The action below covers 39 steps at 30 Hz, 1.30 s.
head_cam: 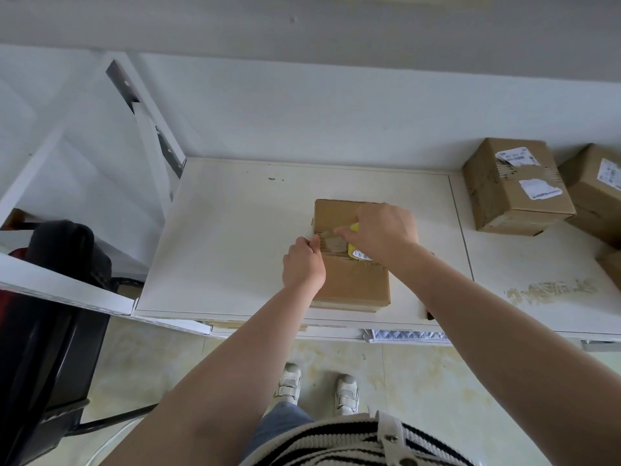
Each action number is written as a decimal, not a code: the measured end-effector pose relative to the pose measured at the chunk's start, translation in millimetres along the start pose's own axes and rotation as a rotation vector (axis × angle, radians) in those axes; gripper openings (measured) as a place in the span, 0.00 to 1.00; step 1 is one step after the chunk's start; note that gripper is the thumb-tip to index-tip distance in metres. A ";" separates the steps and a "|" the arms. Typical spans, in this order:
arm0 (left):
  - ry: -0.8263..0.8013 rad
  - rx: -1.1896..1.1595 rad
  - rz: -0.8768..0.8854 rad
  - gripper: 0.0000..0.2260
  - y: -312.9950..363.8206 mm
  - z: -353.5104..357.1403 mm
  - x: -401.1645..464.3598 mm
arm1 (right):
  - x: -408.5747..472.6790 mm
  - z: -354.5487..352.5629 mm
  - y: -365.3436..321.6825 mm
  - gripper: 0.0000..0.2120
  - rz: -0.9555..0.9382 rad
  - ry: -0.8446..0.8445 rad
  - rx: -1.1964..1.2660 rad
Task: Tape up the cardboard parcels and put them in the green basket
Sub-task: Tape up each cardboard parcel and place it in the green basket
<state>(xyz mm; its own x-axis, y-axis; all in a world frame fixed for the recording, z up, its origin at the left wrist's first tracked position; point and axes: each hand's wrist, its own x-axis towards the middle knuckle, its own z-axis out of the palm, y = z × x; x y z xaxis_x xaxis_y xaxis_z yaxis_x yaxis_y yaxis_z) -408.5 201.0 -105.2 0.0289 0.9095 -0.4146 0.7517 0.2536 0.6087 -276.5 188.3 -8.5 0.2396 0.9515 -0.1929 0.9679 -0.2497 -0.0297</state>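
A brown cardboard parcel [349, 284] lies on the white table [235, 237] in front of me. My left hand [302, 264] pinches the end of a clear tape strip [331, 242] at the parcel's left edge. My right hand [383, 230] grips a yellow tape dispenser [353, 252] on top of the parcel, with the strip stretched between the two hands along the middle seam. The green basket is not in view.
Two more cardboard parcels with torn labels, one [514, 186] and another [598, 190], stand at the table's back right; a third corner [611, 267] shows at the right edge. A dark chair [50, 314] stands left. A white frame [148, 122] rises at the table's left.
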 end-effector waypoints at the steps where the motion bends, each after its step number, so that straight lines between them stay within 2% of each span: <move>1: 0.003 0.003 0.000 0.22 0.2 0.3 -0.1 | -0.8 -1.9 1.5 0.24 -0.019 -0.009 0.011; 3: 0.005 0.011 -0.002 0.22 0.0 0.6 -0.1 | -1.7 -5.8 5.7 0.24 -0.049 -0.034 0.034; 6: 0.005 0.019 -0.010 0.22 -1.9 -0.3 1.0 | -1.8 -10.9 18.8 0.19 -0.047 -0.066 0.099; 10: 0.010 0.079 0.000 0.22 0.8 -0.1 -1.1 | -3.0 -15.2 42.1 0.25 -0.029 -0.062 0.126; 19: 0.030 0.135 -0.030 0.21 6.1 0.3 -6.4 | -9.0 -16.2 45.4 0.29 0.034 -0.031 0.011; 28: 0.061 -0.087 -0.034 0.17 3.7 4.5 -13.5 | -3.7 -13.3 46.6 0.27 0.030 -0.038 -0.003; 33: 0.038 -0.298 0.016 0.21 -1.7 3.3 -16.8 | -6.5 -13.2 48.5 0.26 0.054 -0.026 0.052; 37: -0.003 -0.342 -0.036 0.19 -4.3 5.3 -13.1 | -9.9 -11.8 47.0 0.18 0.016 -0.049 0.125; 39: -0.011 -0.346 -0.052 0.18 -2.5 4.5 -13.8 | -10.6 -13.7 47.4 0.20 0.000 -0.056 0.127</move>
<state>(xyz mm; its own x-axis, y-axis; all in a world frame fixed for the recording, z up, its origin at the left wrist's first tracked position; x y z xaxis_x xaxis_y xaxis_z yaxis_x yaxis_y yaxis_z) -407.8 186.3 -104.0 0.0046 0.8895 -0.4570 0.4848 0.3977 0.7790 -232.1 168.8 5.6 0.2319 0.9409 -0.2470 0.9495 -0.2741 -0.1526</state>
